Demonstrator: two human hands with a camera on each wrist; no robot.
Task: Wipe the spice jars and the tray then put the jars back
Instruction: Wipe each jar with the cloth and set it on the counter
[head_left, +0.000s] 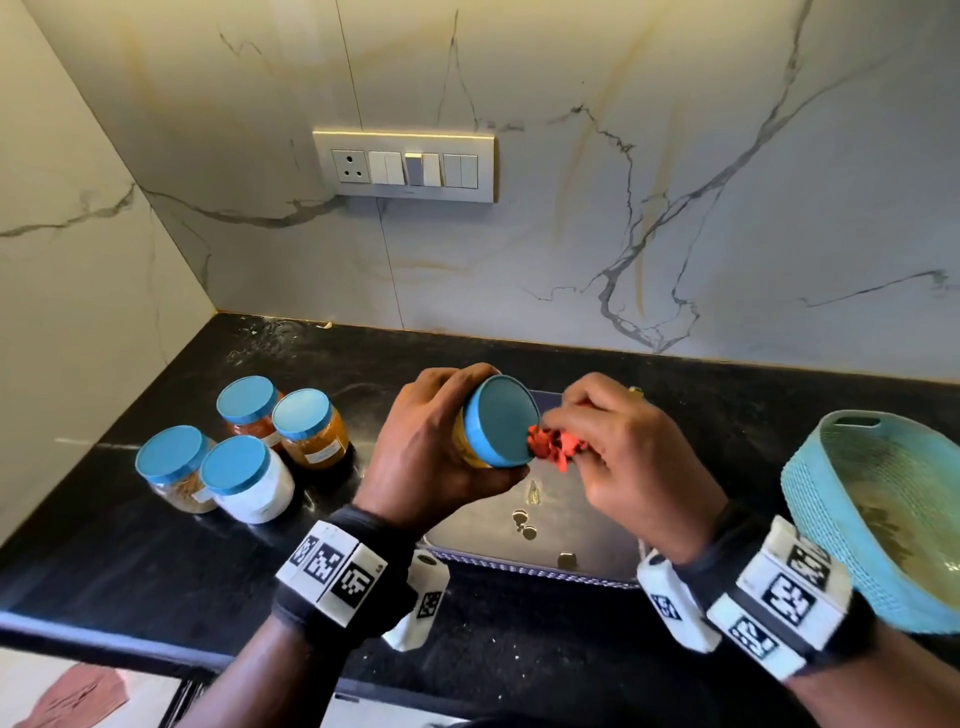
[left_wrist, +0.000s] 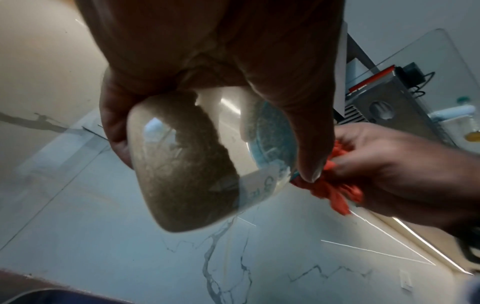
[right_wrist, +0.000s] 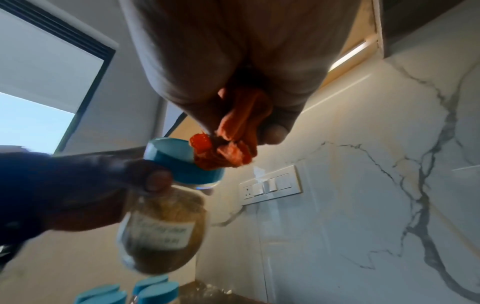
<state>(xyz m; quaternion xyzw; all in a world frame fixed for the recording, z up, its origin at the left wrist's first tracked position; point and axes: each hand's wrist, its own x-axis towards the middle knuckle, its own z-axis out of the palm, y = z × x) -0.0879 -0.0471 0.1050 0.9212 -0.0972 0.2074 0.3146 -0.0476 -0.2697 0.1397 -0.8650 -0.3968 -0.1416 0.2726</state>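
The left hand (head_left: 441, 441) grasps a spice jar (head_left: 491, 431) tilted on its side above the tray (head_left: 587, 551), fingers curled round its glass body, its blue lid (head_left: 501, 426) facing the right hand (head_left: 618, 447). The right hand pinches a bunched orange cloth (head_left: 553, 444) that touches the lid's rim. The jar holds brownish powder and bears a white label. The tray lies on the black desk (head_left: 156, 561) near its front edge. 4 other blue-lidded jars (head_left: 244, 447) stand clustered toward the desk's left edge. A teal basket (head_left: 831, 467) sits at the right edge.
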